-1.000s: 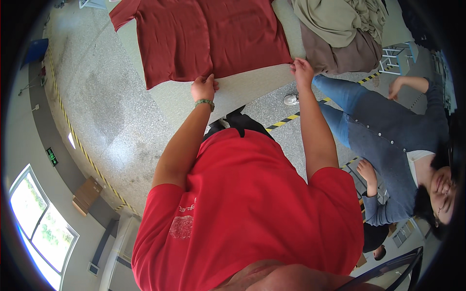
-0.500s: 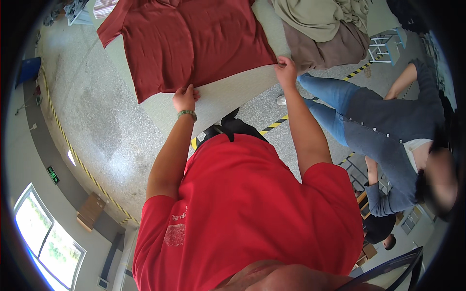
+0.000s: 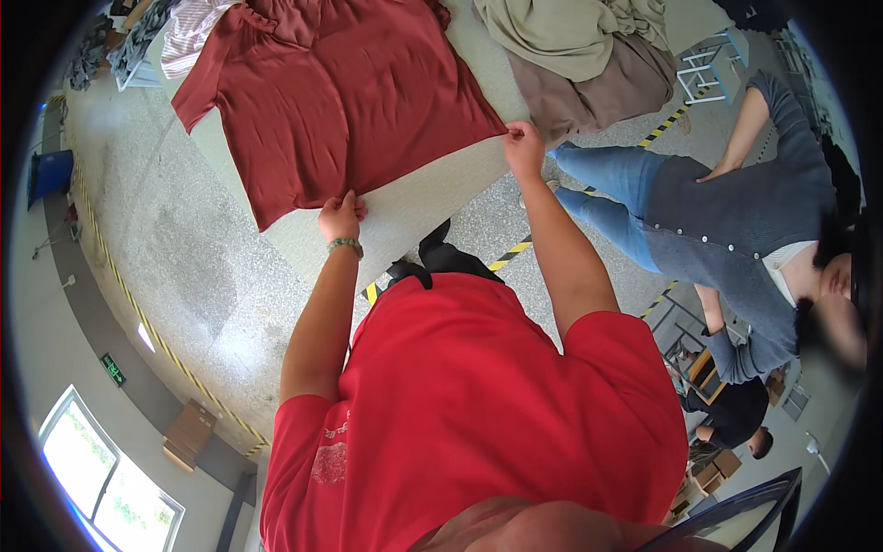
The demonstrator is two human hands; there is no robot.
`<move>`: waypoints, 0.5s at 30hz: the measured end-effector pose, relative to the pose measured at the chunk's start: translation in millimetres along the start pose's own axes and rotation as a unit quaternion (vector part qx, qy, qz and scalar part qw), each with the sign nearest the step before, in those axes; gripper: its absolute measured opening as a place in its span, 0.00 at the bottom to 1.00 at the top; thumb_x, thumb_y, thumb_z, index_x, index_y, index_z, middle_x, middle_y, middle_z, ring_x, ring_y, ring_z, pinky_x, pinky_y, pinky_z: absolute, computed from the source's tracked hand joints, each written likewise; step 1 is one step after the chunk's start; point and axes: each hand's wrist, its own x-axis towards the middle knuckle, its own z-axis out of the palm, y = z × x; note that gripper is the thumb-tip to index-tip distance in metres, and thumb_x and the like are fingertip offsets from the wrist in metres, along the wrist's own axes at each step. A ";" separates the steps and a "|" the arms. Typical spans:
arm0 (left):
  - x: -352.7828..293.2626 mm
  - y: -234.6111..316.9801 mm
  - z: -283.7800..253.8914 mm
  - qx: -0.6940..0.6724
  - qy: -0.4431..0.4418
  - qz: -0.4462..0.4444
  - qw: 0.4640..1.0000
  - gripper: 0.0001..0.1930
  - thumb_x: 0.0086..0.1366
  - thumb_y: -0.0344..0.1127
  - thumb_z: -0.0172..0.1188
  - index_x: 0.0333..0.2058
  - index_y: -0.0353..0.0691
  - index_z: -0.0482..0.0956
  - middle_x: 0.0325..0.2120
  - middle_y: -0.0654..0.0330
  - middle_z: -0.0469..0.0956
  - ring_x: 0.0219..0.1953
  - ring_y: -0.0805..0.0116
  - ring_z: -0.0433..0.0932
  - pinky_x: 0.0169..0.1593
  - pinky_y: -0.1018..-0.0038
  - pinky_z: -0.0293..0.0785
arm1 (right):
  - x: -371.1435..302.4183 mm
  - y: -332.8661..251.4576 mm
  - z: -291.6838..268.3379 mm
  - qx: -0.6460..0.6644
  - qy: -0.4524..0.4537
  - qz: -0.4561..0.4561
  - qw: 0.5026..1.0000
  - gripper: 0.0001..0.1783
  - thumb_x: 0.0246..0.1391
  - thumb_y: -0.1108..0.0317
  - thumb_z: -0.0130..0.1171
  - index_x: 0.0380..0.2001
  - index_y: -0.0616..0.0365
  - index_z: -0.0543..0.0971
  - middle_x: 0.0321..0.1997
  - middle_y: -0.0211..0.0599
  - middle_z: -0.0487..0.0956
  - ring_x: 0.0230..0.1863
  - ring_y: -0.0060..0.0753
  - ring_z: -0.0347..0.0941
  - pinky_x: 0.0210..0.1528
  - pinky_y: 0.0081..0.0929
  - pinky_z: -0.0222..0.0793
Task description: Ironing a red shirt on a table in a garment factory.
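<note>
A dark red short-sleeved shirt [image 3: 313,101] lies spread on the pale table [image 3: 414,212], its hem toward me and its collar at the far side. My left hand [image 3: 341,219], with a beaded bracelet at the wrist, pinches the hem near its middle. At the hem's right corner, my right hand [image 3: 524,150] grips the cloth between thumb and fingers. Small folds run up the shirt from the left hand's pinch. The hem's left corner lies loose on the table edge.
Beige and brown garments [image 3: 589,83] are heaped right of the shirt; a striped pink-white garment [image 3: 193,32] lies at far left. A person in a grey cardigan [image 3: 727,212] stands close on the right. A blue-white stool [image 3: 708,69] stands beyond.
The view has shifted a little, so the table and shirt sit further left and more of the far side shows. Both hands keep their hold on the hem.
</note>
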 end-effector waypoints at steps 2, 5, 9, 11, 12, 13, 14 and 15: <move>1.4 -3.4 -2.5 0.004 0.004 -0.001 1.000 0.12 0.64 0.34 0.62 0.28 0.31 0.75 0.20 0.54 0.81 0.18 0.69 0.79 0.22 0.76 0.75 | -2.6 -0.1 2.2 0.044 -0.012 0.059 0.997 0.08 0.49 0.67 0.67 0.31 0.58 0.81 0.29 0.36 0.82 0.30 0.31 0.78 0.35 0.29 0.73; 3.3 -8.2 -10.3 0.006 0.002 -0.003 1.000 0.12 0.63 0.35 0.62 0.27 0.31 0.75 0.20 0.55 0.81 0.18 0.69 0.80 0.22 0.76 0.75 | 3.9 1.4 3.3 0.051 -0.050 0.080 0.994 0.09 0.50 0.66 0.67 0.31 0.59 0.80 0.27 0.36 0.82 0.29 0.30 0.78 0.34 0.29 0.73; 3.3 -9.7 -5.0 0.013 -0.010 0.009 1.000 0.12 0.63 0.35 0.62 0.27 0.31 0.76 0.20 0.55 0.81 0.18 0.70 0.80 0.23 0.76 0.75 | 5.8 19.4 5.2 0.044 -0.099 0.077 0.991 0.11 0.50 0.65 0.68 0.33 0.60 0.80 0.25 0.34 0.81 0.28 0.29 0.78 0.33 0.28 0.73; 1.1 -6.3 -4.3 0.027 -0.003 0.008 1.000 0.12 0.63 0.35 0.62 0.28 0.31 0.77 0.20 0.55 0.81 0.18 0.70 0.80 0.23 0.76 0.75 | 6.1 27.9 5.2 0.090 -0.079 0.101 0.988 0.12 0.50 0.65 0.69 0.34 0.61 0.80 0.24 0.34 0.81 0.28 0.30 0.78 0.33 0.28 0.73; -0.2 -4.4 -4.5 0.039 -0.001 0.004 0.999 0.12 0.63 0.36 0.62 0.28 0.31 0.77 0.20 0.56 0.81 0.19 0.70 0.80 0.23 0.76 0.75 | 7.2 30.3 5.6 0.094 -0.083 0.100 0.987 0.12 0.50 0.65 0.69 0.34 0.61 0.80 0.24 0.34 0.81 0.28 0.30 0.78 0.33 0.28 0.73; -4.1 -4.3 -6.4 0.053 0.003 -0.002 0.999 0.12 0.63 0.36 0.62 0.29 0.31 0.78 0.20 0.56 0.82 0.19 0.70 0.80 0.23 0.75 0.75 | 5.2 29.8 5.6 0.098 -0.083 0.102 0.986 0.12 0.50 0.65 0.69 0.34 0.61 0.80 0.23 0.34 0.81 0.27 0.30 0.78 0.33 0.28 0.73; -5.7 -3.4 -4.7 0.055 0.010 -0.004 0.998 0.12 0.63 0.36 0.62 0.29 0.31 0.78 0.20 0.56 0.82 0.19 0.70 0.80 0.23 0.75 0.75 | 3.3 29.6 5.5 0.101 -0.084 0.105 0.986 0.12 0.50 0.65 0.69 0.34 0.61 0.80 0.23 0.34 0.81 0.27 0.31 0.78 0.33 0.28 0.73; -4.9 -1.6 -0.2 0.055 -0.004 -0.003 0.998 0.12 0.63 0.37 0.63 0.29 0.31 0.78 0.20 0.56 0.82 0.19 0.70 0.80 0.24 0.75 0.75 | 1.6 29.7 5.0 0.105 -0.085 0.108 0.985 0.12 0.50 0.65 0.69 0.34 0.61 0.81 0.23 0.35 0.81 0.27 0.31 0.78 0.33 0.28 0.74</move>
